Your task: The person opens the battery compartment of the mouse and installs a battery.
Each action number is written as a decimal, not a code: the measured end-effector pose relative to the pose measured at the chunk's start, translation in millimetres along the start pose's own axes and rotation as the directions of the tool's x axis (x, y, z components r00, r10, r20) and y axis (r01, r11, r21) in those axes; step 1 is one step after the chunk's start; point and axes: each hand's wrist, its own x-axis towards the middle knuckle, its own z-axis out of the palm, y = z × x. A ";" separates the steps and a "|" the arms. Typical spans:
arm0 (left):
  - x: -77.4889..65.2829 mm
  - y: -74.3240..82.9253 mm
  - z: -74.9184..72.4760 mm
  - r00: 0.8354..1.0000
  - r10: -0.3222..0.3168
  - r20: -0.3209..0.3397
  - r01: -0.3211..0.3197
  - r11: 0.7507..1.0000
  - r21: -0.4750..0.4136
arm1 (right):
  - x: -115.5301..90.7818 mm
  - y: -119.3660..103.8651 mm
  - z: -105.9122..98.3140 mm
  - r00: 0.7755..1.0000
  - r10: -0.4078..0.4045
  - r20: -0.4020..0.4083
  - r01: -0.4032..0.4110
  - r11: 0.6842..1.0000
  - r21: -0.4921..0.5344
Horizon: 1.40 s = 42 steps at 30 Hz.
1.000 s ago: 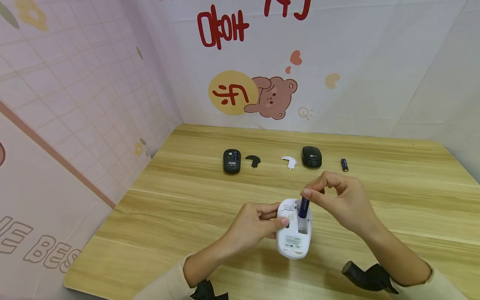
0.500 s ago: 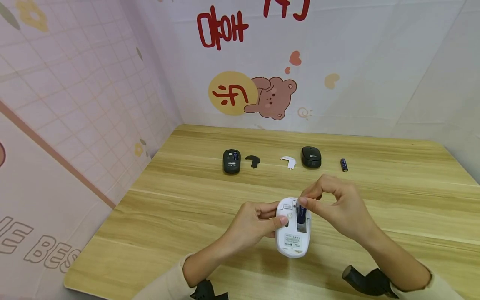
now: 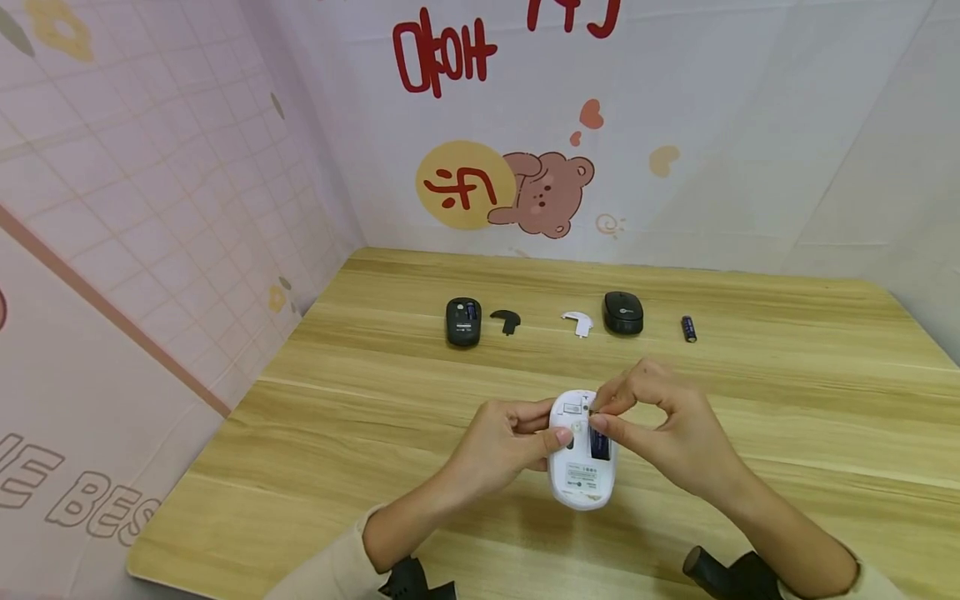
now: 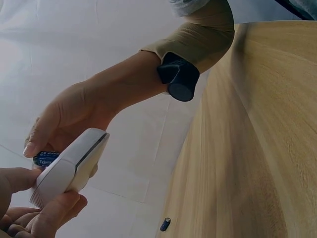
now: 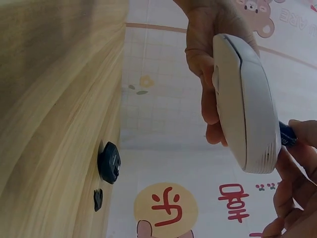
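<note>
A white computer mouse (image 3: 582, 492) is held above the table, its underside with the long battery slot turned up. My left hand (image 3: 498, 442) grips it by the left side, thumb on the underside and fingers beneath. A dark blue battery (image 3: 600, 446) lies partly in the slot, and my right hand (image 3: 667, 417) pinches its upper end between thumb and fingers. From the left wrist view, the battery (image 4: 45, 158) still sticks up out of the mouse (image 4: 69, 166) at that end. The right wrist view shows the same battery end (image 5: 287, 135) by the right fingertips.
Toward the back of the wooden table (image 3: 360, 400) lie a black mouse (image 3: 463, 327) with underside up, a black cover (image 3: 507, 322), a white cover (image 3: 579, 322), another black mouse (image 3: 623, 314) right side up and a loose battery (image 3: 688, 329). A printed cloth (image 3: 712, 208) hangs behind.
The battery has gone from tilted above the slot to lying lower along it, with the right hand moving down and left. The left hand's grip on the mouse is unchanged.
</note>
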 end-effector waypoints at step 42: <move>-2.5 2.6 -1.3 1.000 0.027 -0.007 -0.027 0.999 -0.019 | -2.2 -3.2 4.1 0.978 0.207 0.035 -0.209 0.959 0.189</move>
